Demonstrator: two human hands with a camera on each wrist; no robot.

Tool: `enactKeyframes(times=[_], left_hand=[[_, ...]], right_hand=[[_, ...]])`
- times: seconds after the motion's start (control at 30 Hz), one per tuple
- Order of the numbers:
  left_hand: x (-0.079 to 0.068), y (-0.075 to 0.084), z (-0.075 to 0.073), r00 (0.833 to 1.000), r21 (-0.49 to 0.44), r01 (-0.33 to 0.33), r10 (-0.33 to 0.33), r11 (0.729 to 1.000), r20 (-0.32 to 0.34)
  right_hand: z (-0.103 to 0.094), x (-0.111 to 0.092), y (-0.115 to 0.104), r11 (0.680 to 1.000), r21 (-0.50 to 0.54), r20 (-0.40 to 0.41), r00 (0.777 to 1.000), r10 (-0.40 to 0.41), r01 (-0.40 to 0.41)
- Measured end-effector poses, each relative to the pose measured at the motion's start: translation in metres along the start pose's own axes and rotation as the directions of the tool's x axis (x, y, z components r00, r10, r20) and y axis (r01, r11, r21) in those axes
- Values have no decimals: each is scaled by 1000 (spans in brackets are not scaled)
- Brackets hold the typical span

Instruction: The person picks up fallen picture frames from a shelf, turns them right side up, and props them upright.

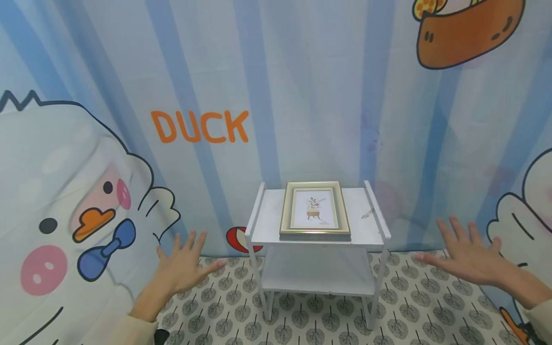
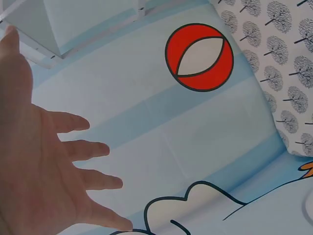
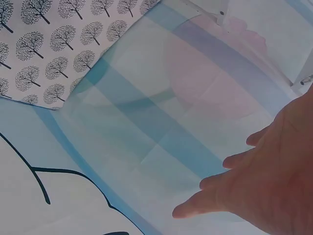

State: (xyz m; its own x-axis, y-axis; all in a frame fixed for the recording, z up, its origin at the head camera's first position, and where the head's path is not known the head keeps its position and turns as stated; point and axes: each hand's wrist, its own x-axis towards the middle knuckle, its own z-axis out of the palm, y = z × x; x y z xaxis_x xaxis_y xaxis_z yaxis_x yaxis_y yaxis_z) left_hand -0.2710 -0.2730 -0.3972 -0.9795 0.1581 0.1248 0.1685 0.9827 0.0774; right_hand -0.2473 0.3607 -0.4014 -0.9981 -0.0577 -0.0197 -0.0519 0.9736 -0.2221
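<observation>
Frame (image 1: 315, 210) on white stand (image 1: 268, 218) | striped curtain (image 1: 310, 96) behind | tree-print floor (image 1: 310, 320)

Two bare hands reach forward with spread fingers, one on each side of a small white table (image 1: 266, 215).
The left hand (image 1: 183, 266) is in the air beyond the table's left edge, its back to the head camera, fingers fanned forward and thumb (image 1: 213, 267) stretched toward the table. The right hand (image 1: 471, 258) mirrors it beyond the right edge, a little farther out, thumb likewise pointing inward. Both wrists emerge from pale sleeves (image 1: 133, 329). Each wrist camera sees its palm; in the right wrist view, four fingertips show.
</observation>
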Motion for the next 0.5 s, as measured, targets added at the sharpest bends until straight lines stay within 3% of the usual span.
enactKeyframes(times=[0.17, 0.37, 0.5], left_hand=[[-1, 6, -11, 1000, -32, -20, 21, 999, 5], [-1, 15, -24, 994, -121, -98, 92, 988, -54], [0, 22, -32, 993, -171, -107, 96, 979, -69]], right_hand=[[-6, 0, -4, 999, -25, -19, 1000, -21, 20], [-12, 3, -14, 992, -15, -80, 989, -124, 123], [-18, 2, -23, 983, 17, -99, 978, -181, 184]])
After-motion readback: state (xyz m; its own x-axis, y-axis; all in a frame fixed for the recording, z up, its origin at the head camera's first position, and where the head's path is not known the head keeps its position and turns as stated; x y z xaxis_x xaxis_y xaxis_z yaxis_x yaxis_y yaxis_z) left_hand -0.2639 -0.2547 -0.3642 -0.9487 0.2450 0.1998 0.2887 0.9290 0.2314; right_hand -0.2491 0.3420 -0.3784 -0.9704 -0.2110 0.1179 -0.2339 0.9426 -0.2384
